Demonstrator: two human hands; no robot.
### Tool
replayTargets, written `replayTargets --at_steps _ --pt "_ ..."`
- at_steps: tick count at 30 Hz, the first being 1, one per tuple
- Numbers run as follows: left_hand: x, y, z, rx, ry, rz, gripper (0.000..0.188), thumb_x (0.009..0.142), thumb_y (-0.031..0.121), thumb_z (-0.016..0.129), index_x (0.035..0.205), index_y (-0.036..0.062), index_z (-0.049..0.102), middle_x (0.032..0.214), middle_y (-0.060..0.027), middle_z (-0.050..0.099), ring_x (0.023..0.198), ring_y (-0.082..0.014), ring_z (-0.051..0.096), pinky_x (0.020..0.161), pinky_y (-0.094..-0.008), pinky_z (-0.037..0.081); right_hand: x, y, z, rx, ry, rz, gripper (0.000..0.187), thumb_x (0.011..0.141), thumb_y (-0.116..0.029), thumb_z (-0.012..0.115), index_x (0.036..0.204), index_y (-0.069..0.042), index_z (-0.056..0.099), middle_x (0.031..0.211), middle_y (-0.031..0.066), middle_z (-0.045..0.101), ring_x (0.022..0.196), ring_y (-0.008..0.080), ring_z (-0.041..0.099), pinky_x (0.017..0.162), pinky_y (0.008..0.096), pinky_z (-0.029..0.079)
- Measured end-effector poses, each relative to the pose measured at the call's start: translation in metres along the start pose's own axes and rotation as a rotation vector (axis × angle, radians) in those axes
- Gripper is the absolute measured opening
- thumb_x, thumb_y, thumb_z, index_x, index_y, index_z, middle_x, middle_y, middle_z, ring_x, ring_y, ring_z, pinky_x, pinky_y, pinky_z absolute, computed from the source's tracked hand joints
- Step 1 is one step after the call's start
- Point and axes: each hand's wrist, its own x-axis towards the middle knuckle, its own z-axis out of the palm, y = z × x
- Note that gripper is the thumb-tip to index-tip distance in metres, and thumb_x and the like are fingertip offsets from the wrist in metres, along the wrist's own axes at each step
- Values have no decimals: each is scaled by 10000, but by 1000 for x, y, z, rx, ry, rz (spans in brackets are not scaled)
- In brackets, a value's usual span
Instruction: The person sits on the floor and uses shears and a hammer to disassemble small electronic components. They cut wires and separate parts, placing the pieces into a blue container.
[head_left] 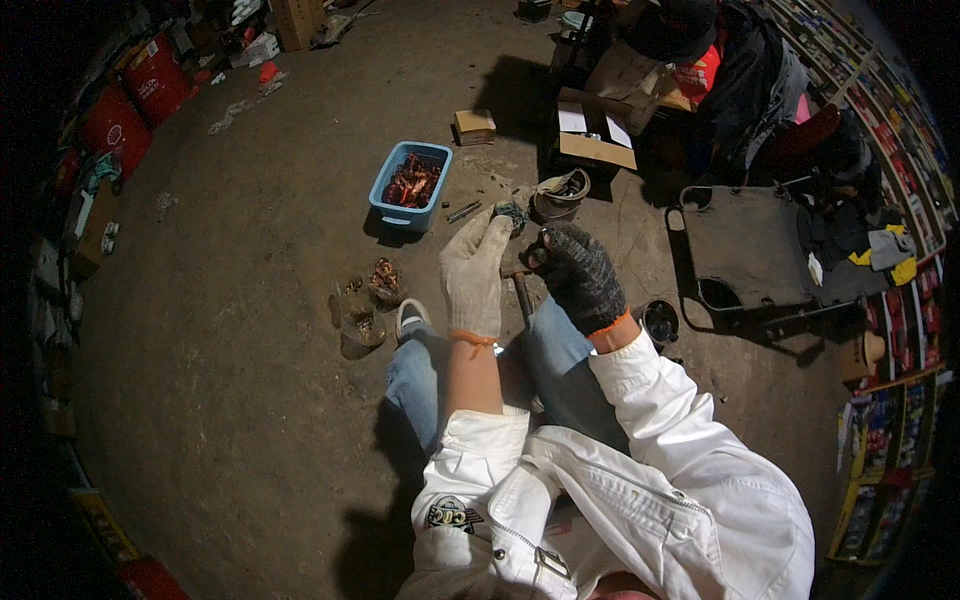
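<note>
My left hand (472, 275), in a whitish work glove, has its fingers drawn together at a small dark greenish round piece (512, 214) whose kind I cannot make out. Close by on the right, my right hand (578, 275) wears a dark grey glove with an orange cuff. Its fingers are curled closed near a small dark item, too shadowed to name. Between the two hands and my knees, a hammer (522, 296) shows its head and part of its handle. Beyond them stands a bucket (560, 204) with dark metal pieces inside.
A blue plastic tub (404, 219) holds copper-coloured scrap. Clear containers (362, 328) with copper bits sit left of my shoe. A small cardboard box (475, 127) and an open carton (597, 151) stand farther off. At right are a dark folding chair (745, 245) and loaded shelves (885, 430).
</note>
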Motion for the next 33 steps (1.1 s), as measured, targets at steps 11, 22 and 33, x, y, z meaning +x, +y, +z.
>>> replayTargets --at_steps 11,22,33 --pt "2 -4 -2 7 -29 -21 320 876 174 620 1118 -36 603 1027 -84 643 922 -144 598 847 -253 469 3 7 -6 65 32 44 167 851 -4 574 1016 -1 601 941 111 594 808 183 622 692 301 514" --pt "1 -5 -4 -110 -11 67 221 881 131 596 1055 -1 628 967 -71 660 873 -135 618 795 -249 505 1 -1 3 -547 9 -151 132 869 -79 572 972 0 598 867 81 604 781 182 605 695 304 497" --pt "-6 21 -53 386 408 237 270 917 167 496 1098 -7 595 996 -89 627 757 -109 567 693 -241 438 23 74 -36 -302 336 -80 150 872 -118 592 950 8 618 827 49 617 720 142 575 695 275 476"
